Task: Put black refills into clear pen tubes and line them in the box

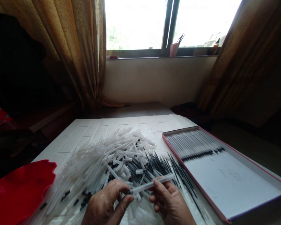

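Note:
My right hand [168, 200] holds a translucent white pen barrel [142, 187] between thumb and fingers, tilted slightly up to the right. At the barrel's left end is a small black end plug [130, 192], pinched by the thumb and forefinger of my left hand [110, 201]. Just beyond my hands lie a heap of clear pen tubes [89, 159], short clear caps [123, 170] and a bundle of thin dark refills [159, 165]. Loose black plugs [85, 200] are scattered left of my left hand.
On the right stands a shallow pink-edged box [234, 184] with a row of pens [192, 142] at its far end. A red scalloped tray [21, 190] sits at the left. The white brick-patterned table [89, 126] reaches toward the curtained window; a pink cup [174, 49] stands on the sill.

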